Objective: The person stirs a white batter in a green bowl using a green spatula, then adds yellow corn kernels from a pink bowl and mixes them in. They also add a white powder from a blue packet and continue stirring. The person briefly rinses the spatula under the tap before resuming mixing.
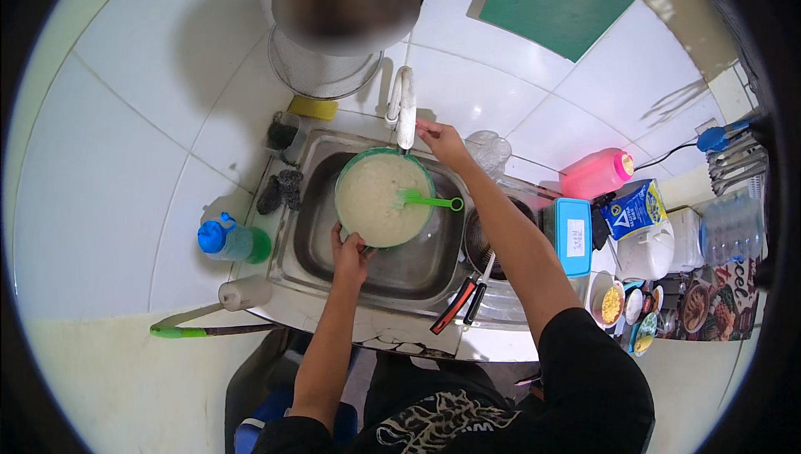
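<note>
In the head view, a green-rimmed bowl [338,186] full of pale, thick batter-like mixture [375,203] is over the steel sink basin [400,272]. My left hand [352,255] grips its near-left rim. A bright green plastic utensil [441,203] lies with its head in the mixture and its looped handle beyond the right rim. The white faucet [407,103] curves down to the bowl's far edge. My right hand [445,146] reaches to the faucet's right side, fingers closed at its handle, which they mostly hide. No water stream can be made out.
Right of the basin lie pans with black-and-orange handles [460,304] and a blue-lidded box [572,236]. A pink bottle [594,173] stands behind. On the left are dark scouring pads [280,191], a blue-capped bottle [234,241] and a cup [244,293]. A large pot [347,3] hangs above.
</note>
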The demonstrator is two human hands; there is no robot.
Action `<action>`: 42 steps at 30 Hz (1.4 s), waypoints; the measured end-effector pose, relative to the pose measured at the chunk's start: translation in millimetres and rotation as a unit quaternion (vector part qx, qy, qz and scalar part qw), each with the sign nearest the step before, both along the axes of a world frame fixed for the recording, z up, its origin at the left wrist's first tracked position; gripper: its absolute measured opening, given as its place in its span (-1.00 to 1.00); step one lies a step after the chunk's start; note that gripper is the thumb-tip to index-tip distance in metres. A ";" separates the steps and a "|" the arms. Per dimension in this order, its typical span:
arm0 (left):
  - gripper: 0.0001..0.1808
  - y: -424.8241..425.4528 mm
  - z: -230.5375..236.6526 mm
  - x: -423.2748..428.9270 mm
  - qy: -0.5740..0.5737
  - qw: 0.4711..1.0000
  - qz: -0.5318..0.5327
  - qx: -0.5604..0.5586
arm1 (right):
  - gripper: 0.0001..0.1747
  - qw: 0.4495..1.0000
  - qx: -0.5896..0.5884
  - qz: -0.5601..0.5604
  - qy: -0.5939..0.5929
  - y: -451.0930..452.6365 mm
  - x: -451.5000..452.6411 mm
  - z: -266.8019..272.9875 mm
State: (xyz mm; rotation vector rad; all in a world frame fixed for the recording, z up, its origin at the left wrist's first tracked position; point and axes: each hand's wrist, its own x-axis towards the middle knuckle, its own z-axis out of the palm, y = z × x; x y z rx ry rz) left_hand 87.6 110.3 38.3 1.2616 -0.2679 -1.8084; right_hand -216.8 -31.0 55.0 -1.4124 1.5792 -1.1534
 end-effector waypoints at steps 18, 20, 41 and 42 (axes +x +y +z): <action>-0.03 1.8 11.2 -13.7 0.012 0.997 -0.076 -0.025 | -0.65 0.904 0.117 0.093 0.399 171.7 80.3 66.2; -0.03 5.0 12.7 -7.8 -0.001 0.997 -0.076 -0.019 | -0.66 0.874 0.155 0.054 0.457 174.5 75.2 66.9; -0.04 15.9 13.8 6.3 0.016 0.994 -0.093 -0.053 | -0.75 0.869 0.148 0.090 0.463 177.9 85.7 73.6; -0.03 19.7 16.4 8.6 0.007 0.995 -0.095 -0.041 | -0.74 0.856 0.163 0.073 0.485 178.3 81.1 74.6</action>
